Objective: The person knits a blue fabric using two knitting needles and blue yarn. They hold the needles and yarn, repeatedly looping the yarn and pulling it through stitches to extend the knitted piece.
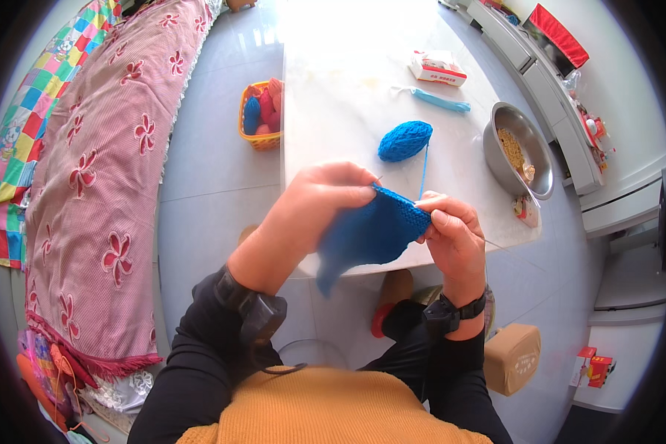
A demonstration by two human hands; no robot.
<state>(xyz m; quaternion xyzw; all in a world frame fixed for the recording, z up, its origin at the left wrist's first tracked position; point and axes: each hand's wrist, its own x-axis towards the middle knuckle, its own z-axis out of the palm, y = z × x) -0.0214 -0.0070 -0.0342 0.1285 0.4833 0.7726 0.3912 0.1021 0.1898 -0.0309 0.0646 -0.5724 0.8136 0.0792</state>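
Observation:
A piece of blue knitting (374, 227) hangs between my two hands above the near edge of the table, its lower part blurred. My left hand (336, 191) grips its upper left corner, where a needle tip shows past the fingers. At the right corner my right hand (454, 225) holds the work and a thin knitting needle (502, 246) that sticks out to the right. A strand of blue yarn (424, 172) runs from the right end of the knitting up to a blue yarn ball (405, 141) lying on the table.
On the white table (333, 127) are a blue packet (441, 101), a white and red box (437, 67), a steel bowl (491, 150) and a small box (526, 211). A yellow basket (265, 143) of yarn stands left of it. A brown stool (512, 359) is at lower right.

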